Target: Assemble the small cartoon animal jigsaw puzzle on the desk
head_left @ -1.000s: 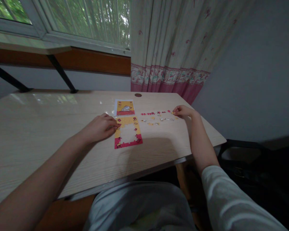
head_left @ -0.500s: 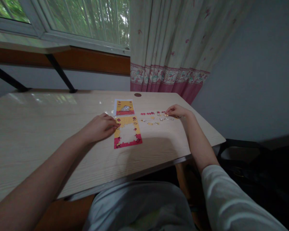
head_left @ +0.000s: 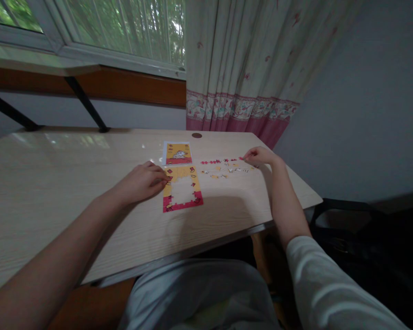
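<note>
A half-built jigsaw frame [head_left: 182,188], yellow above and pink below with a bare middle, lies on the wooden table [head_left: 55,183]. My left hand [head_left: 142,181] rests curled at its left edge, fingertips touching the border. Just behind the frame lies the reference picture card [head_left: 177,153]. To the right are several loose puzzle pieces [head_left: 225,167] in rows, pink ones at the back. My right hand [head_left: 259,156] has its fingers pinched at the right end of the pink row; what it grips is too small to make out.
A window [head_left: 89,27] and a floral curtain [head_left: 248,68] stand behind the table. A small round cable cap [head_left: 196,135] sits near the far edge. The table's right edge falls off near my right elbow, with a dark chair [head_left: 347,220] beyond.
My right hand slid left over the loose pieces, then drew back to the right end of the pink row. My left hand has stayed put.
</note>
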Demonstrator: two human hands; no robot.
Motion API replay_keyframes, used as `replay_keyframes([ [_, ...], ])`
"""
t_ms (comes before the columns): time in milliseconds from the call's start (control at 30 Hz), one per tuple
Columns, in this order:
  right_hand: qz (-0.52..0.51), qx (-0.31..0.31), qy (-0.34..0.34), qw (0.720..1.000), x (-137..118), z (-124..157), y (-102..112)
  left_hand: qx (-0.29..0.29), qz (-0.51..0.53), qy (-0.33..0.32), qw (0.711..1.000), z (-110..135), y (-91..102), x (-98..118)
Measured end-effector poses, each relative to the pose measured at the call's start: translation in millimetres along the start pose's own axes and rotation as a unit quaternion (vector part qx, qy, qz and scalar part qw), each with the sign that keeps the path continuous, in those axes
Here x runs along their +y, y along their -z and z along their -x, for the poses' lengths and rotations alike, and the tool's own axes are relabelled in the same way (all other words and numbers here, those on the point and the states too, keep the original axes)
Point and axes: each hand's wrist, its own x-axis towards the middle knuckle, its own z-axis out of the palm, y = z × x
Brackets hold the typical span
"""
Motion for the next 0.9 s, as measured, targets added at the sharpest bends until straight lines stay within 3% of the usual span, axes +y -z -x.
replay_keyframes([
  [100, 0.034, 0.027, -0.082, 0.996, 18.3, 7.2, 16.4, 0.002, 0.003, -0.003, 1.000, 0.0, -0.6, -0.7],
  [333, 0.014, -0.049, -0.181, 0.982, 33.3, 11.2, 16.1, -0.002, -0.007, -0.001, 1.000, -1.0, -0.1, 0.4],
  [733, -0.005, -0.037, -0.085, 0.996, 12.6, -5.8, -9.0, -0.016, -0.012, 0.006, 1.000, -1.5, 3.6, 3.7],
  [900, 0.035, 0.015, -0.036, 0.999, -6.3, -6.9, -16.7, -0.011, -0.008, 0.005, 1.000, -0.8, 2.0, 2.4],
])
